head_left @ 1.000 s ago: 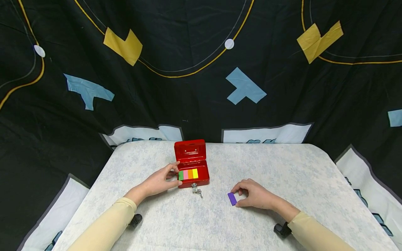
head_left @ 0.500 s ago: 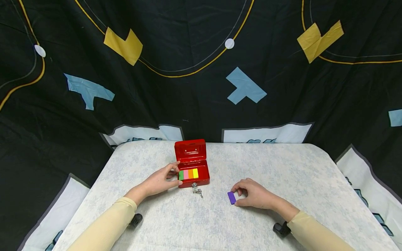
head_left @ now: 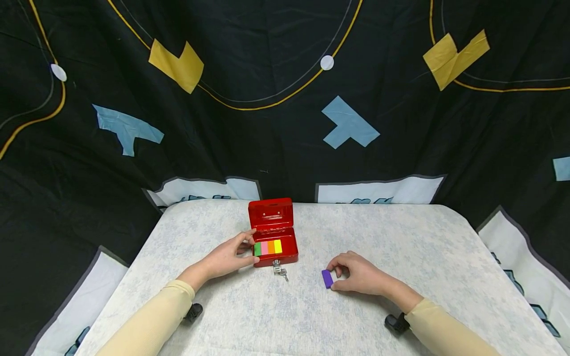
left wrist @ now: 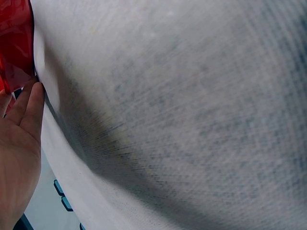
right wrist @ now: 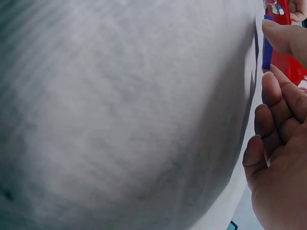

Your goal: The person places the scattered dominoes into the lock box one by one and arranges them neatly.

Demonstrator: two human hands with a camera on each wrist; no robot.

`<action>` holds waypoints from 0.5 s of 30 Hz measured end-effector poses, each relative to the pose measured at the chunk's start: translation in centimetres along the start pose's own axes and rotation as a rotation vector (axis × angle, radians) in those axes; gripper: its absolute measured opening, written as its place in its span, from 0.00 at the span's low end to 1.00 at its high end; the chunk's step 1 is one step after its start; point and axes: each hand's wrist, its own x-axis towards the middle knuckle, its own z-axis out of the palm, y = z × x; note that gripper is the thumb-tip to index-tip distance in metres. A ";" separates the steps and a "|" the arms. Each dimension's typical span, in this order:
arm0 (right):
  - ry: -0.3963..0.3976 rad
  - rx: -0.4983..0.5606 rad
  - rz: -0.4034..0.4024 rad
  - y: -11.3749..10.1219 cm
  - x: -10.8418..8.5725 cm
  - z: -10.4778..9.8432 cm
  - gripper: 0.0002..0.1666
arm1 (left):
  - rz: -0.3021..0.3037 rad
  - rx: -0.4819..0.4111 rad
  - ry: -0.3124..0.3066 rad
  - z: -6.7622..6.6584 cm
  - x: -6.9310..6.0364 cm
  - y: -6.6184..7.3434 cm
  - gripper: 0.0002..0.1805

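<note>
A red cash box (head_left: 289, 245) stands on the table with its lid (head_left: 270, 214) raised. Inside it, a row of green, pink, orange and yellow blocks (head_left: 270, 246) lies side by side. My left hand (head_left: 228, 255) holds the box at its left end, thumb by the front corner and index finger farther back. To the right of the box, my right hand (head_left: 362, 275) pinches a small purple block (head_left: 327, 279) between thumb and index finger. In the right wrist view the purple block (right wrist: 267, 45) appears edge-on, just above the cloth.
A small lock with keys (head_left: 279, 269) hangs at the box's front. Pale patterned cloth covers the table (head_left: 378, 227). Behind the table hangs a black curtain (head_left: 267, 143) with yellow and blue shapes. A black wrist camera (head_left: 396, 324) sits under the right sleeve.
My right hand has shifted very slightly left and away from me with the purple block. My left hand and the cash box stay in place.
</note>
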 end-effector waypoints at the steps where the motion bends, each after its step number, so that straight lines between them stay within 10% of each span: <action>1: 0.003 0.001 -0.001 0.0 0.1 0.0 0.20 | -0.002 0.001 0.000 0.0 0.0 0.0 0.24; 15: 0.044 0.012 0.024 -0.9 0.8 -1.0 0.21 | -0.002 -0.008 0.003 0.0 0.0 0.0 0.24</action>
